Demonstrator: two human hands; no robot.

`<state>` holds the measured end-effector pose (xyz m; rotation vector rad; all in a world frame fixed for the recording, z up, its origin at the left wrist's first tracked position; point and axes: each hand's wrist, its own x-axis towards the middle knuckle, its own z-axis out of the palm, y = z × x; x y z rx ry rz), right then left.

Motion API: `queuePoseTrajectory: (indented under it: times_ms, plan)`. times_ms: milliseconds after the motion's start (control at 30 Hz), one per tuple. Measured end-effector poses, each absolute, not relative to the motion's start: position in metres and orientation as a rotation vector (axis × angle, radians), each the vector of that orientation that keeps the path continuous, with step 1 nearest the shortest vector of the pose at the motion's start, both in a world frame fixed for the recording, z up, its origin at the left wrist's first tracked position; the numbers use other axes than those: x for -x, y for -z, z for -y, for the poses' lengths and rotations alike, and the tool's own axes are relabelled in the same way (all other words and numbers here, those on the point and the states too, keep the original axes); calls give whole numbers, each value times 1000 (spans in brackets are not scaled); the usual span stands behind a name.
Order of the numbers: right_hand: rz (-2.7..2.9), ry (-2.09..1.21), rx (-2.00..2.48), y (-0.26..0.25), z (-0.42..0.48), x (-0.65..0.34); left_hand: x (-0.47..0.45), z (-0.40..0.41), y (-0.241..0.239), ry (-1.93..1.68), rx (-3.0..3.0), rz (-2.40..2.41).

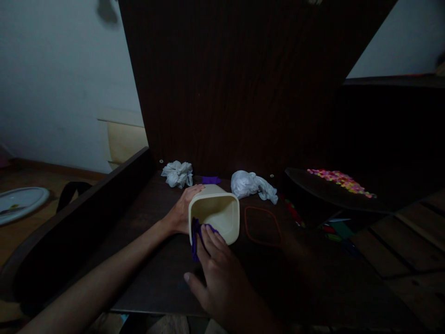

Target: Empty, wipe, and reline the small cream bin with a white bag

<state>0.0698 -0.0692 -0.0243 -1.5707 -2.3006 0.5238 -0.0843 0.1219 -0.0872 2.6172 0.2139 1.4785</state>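
A cream plastic container lies tilted on the dark desk, its open mouth turned toward me. Around its left side my left hand is wrapped, with part of the fingers hidden behind it. My right hand presses a purple cloth against the inner lower left of the rim, its thumb held apart. To the right of the container lies a thin reddish-brown rounded-square ring, perhaps a lid or its seal.
Two crumpled whitish plastic bags sit along the desk's back panel, with a purple piece between them. At right, a dark shelf bears a colourful garland. A raised board edges the desk's left.
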Motion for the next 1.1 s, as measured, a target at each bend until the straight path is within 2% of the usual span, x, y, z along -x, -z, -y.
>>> queuePoseTrajectory:
  times_ms: [300, 500, 667, 1100]
  plan:
    - [2334, -86, 1937, 46, 65, -80, 83, -122, 85, -1450, -2679, -199]
    - [2334, 237, 1753, 55, 65, -95, 84, -123, 86, -1439, -2631, -253]
    - [2332, 279, 1613, 51, 66, -84, 83, -120, 83, -1420, -2655, -279]
    - [2401, 413, 1702, 52, 58, -104, 80, -123, 84, -1473, -2647, -234]
